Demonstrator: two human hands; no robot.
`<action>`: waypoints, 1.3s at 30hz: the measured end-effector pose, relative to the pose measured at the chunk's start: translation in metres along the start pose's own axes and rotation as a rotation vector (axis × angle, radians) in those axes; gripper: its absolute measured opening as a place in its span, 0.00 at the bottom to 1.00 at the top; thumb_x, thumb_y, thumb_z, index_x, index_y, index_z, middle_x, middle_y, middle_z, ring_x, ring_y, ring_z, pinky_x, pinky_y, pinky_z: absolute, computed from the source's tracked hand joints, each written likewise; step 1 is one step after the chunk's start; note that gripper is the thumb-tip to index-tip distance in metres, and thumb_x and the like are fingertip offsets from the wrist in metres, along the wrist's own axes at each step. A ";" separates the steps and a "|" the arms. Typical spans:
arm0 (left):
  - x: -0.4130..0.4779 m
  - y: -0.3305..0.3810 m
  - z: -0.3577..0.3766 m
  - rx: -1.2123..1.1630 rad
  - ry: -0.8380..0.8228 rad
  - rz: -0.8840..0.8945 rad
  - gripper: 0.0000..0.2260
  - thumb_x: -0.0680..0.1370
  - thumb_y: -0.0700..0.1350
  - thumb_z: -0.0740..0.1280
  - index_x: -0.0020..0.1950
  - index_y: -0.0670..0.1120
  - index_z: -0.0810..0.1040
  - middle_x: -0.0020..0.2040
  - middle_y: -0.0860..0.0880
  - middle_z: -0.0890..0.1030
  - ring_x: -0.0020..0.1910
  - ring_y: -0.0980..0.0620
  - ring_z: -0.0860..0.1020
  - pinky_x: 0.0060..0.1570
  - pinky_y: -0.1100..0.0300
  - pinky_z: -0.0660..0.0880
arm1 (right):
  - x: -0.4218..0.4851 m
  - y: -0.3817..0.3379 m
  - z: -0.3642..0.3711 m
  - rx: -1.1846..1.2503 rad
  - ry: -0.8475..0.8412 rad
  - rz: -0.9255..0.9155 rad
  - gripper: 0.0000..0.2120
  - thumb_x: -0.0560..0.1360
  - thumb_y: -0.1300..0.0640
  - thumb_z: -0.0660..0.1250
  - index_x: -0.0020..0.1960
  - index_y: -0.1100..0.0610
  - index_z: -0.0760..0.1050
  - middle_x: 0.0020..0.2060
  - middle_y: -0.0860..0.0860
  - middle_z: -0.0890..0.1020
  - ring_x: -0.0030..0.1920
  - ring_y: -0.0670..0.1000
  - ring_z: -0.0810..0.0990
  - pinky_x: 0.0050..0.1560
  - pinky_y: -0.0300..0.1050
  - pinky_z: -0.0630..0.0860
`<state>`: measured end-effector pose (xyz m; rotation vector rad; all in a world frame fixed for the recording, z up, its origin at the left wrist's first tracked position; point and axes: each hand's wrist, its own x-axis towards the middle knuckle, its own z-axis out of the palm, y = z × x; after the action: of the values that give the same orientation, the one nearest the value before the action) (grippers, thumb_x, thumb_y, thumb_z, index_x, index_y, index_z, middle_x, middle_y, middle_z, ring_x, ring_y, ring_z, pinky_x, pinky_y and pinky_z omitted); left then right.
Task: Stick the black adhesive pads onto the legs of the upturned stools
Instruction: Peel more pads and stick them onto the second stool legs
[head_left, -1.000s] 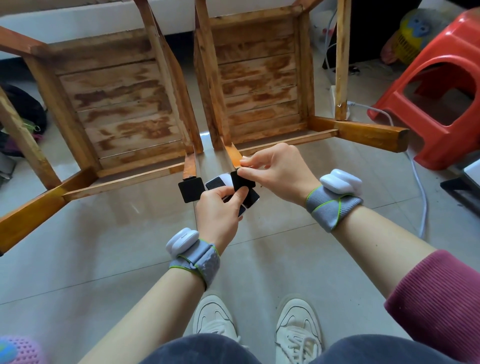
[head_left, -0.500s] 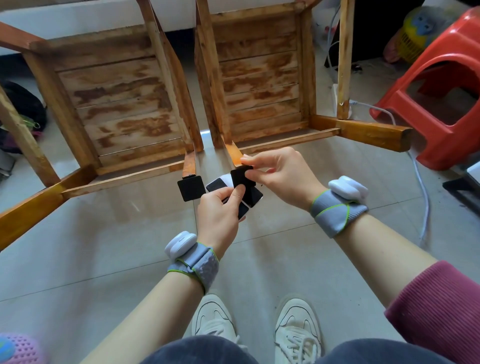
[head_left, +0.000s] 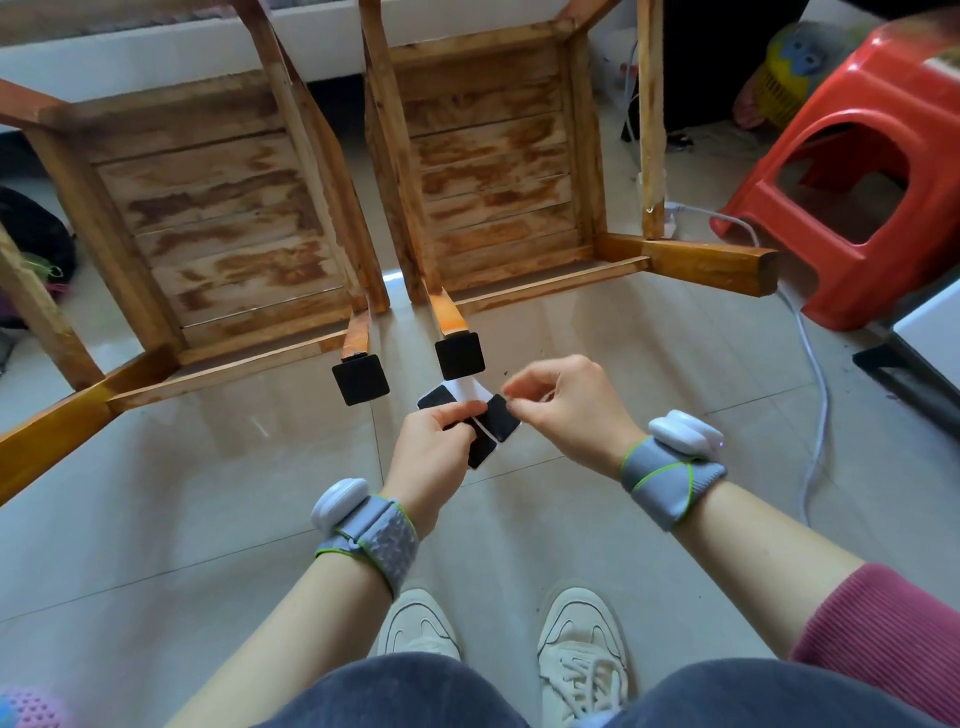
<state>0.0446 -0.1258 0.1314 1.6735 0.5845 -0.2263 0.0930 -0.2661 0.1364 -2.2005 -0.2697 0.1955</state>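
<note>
Two wooden stools lie upturned on the tiled floor, the left stool (head_left: 208, 208) and the right stool (head_left: 498, 156). A black pad (head_left: 360, 379) covers the near leg end of the left stool. Another black pad (head_left: 460, 356) sits on the near leg end of the right stool. My left hand (head_left: 434, 441) grips a white backing sheet of black pads (head_left: 467, 392). My right hand (head_left: 566, 410) pinches the corner of a pad on that sheet (head_left: 501, 418), just below the padded legs.
A red plastic stool (head_left: 872, 171) stands at the right, with a white cable (head_left: 815, 395) running along the floor beside it. The right stool's bare leg end (head_left: 766, 270) points toward the red stool. My shoes (head_left: 582, 644) are below the hands.
My right hand pressed a pad onto the right stool's near leg, let go of it, and came back down to the sheet. The left hand kept holding the sheet.
</note>
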 end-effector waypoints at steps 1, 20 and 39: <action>-0.001 0.000 0.003 0.010 -0.020 -0.001 0.17 0.76 0.32 0.58 0.57 0.44 0.81 0.45 0.50 0.81 0.46 0.49 0.78 0.56 0.50 0.77 | -0.006 0.003 -0.001 0.007 -0.019 0.033 0.06 0.69 0.62 0.69 0.41 0.57 0.84 0.32 0.48 0.84 0.30 0.35 0.76 0.37 0.29 0.71; 0.000 0.064 0.105 0.017 -0.392 0.019 0.15 0.75 0.28 0.63 0.50 0.45 0.82 0.48 0.47 0.78 0.44 0.50 0.79 0.49 0.54 0.80 | -0.032 0.077 -0.104 0.495 0.296 0.477 0.08 0.68 0.67 0.69 0.33 0.57 0.80 0.26 0.49 0.77 0.28 0.46 0.72 0.29 0.35 0.70; 0.042 0.147 0.228 0.722 -0.112 0.366 0.12 0.77 0.43 0.60 0.44 0.41 0.82 0.44 0.42 0.82 0.47 0.40 0.81 0.49 0.52 0.79 | 0.010 0.118 -0.215 0.595 0.408 0.274 0.10 0.70 0.68 0.70 0.50 0.60 0.76 0.32 0.57 0.81 0.30 0.50 0.80 0.33 0.37 0.77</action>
<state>0.1934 -0.3479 0.1948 2.4081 0.0913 -0.2799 0.1680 -0.4970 0.1695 -1.6260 0.2888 -0.0285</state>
